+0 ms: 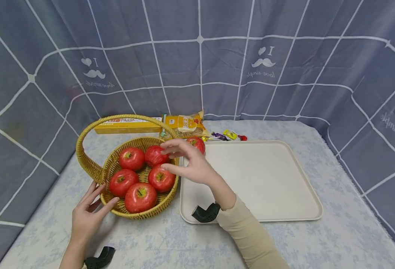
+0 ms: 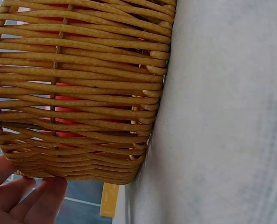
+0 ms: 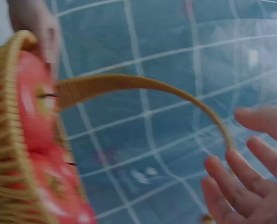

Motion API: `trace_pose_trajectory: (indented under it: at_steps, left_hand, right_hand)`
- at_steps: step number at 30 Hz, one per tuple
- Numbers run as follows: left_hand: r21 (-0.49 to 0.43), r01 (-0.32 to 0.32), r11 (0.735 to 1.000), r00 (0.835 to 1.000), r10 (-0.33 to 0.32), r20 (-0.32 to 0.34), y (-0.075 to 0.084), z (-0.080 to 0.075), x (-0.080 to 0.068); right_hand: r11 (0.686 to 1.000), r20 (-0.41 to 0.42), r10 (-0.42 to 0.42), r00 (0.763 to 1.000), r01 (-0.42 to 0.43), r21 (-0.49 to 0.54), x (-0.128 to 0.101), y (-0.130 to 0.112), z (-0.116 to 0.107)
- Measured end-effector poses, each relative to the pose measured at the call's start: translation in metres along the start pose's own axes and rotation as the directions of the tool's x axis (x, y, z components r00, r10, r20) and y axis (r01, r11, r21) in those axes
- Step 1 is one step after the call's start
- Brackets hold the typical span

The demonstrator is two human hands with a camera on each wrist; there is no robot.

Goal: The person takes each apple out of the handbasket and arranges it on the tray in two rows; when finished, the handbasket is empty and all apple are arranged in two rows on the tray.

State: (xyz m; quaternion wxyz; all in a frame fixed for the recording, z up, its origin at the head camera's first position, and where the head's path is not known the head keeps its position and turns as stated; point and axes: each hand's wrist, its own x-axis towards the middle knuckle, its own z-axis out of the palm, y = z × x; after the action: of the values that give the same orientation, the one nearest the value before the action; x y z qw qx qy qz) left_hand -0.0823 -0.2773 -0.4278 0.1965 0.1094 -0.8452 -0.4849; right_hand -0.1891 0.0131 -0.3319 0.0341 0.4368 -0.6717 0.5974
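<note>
I am resting my left hand [image 1: 88, 215], fingers straight, against the near wall of the basket [image 1: 165, 200], which is sitting on the surface [image 1: 170, 243] beside the tray [image 1: 268, 179]. My right hand [image 1: 190, 164] is hovering spread over the apples [image 1: 140, 197], holding nothing.

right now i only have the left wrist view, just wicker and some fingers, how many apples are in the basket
Observer: Five red apples lie in the basket; a sixth apple sits outside, at the tray's far left corner.
Operator: where is the right hand
Observer: The right hand hovers open over the basket's right side, holding nothing.
Operator: is the left hand gripping the basket
Observer: No. The left hand rests with straight fingers against the near wall.
</note>
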Motion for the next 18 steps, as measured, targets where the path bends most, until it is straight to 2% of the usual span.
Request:
trace_pose_trajectory:
  at_steps: [3,7,11,18]
  left_hand:
    - [0.0,-0.003,1.0,1.0,0.003,0.002,0.0,0.0,0.0]
    - [0.007,-0.01,1.0,1.0,0.01,0.004,0.0,0.0,0.001]
    - [0.011,-0.006,1.0,1.0,0.006,0.003,0.0,0.0,0.001]
    - [0.003,0.002,1.0,1.0,-0.002,0.0,0.001,0.0,0.0]
  right_hand:
    - [0.996,0.171,0.045,0.984,-0.031,-0.083,0.003,0.012,0.013]
    - [0.978,0.31,0.104,0.945,-0.04,-0.205,0.009,0.031,0.025]
    - [0.958,0.397,0.15,0.906,-0.034,-0.284,0.015,0.043,0.031]
    - [0.945,0.472,0.249,0.846,-0.106,-0.308,0.021,0.058,0.037]
